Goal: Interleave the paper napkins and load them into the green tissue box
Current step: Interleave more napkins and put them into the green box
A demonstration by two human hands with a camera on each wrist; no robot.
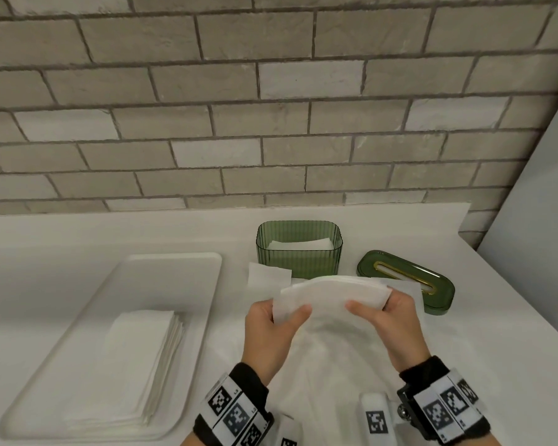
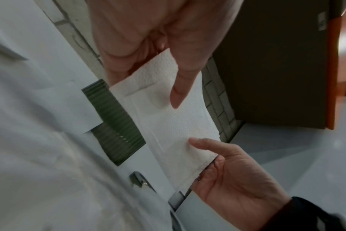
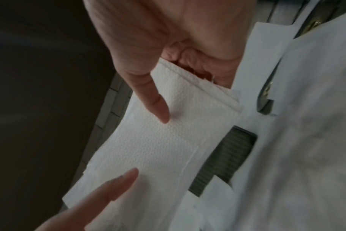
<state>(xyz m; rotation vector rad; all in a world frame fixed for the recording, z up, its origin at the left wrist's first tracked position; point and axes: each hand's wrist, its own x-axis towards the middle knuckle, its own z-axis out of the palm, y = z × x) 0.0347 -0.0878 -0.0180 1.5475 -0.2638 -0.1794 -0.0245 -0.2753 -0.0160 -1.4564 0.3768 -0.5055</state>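
Napkins (image 1: pixel 332 292) in a folded bundle arch between both hands in the head view, just in front of the green box (image 1: pixel 299 249). The left hand (image 1: pixel 273 329) pinches the bundle's left end, thumb on top; the right hand (image 1: pixel 388 320) pinches its right end the same way. The box stands open with white napkins inside. Its lid (image 1: pixel 406 281), green with a gold-rimmed slot, lies just right of the box. A tray (image 1: pixel 187 278) sits well left of the box and bears a stack of napkins (image 1: pixel 136 365). Only this view shows the tray, the stack and the box's contents.

The left wrist view shows the embossed bundle (image 2: pixel 174 125) from close up, the left thumb pressed on its near end, the right hand (image 2: pixel 233 176) curled round the far end, and the ribbed box wall (image 2: pixel 117 123) behind.

The right wrist view shows the layered edges of the bundle (image 3: pixel 158 148) under the right thumb, fingers curled beneath, with the box (image 3: pixel 225 159) beyond and the lid (image 3: pixel 267 100) partly hidden by paper.
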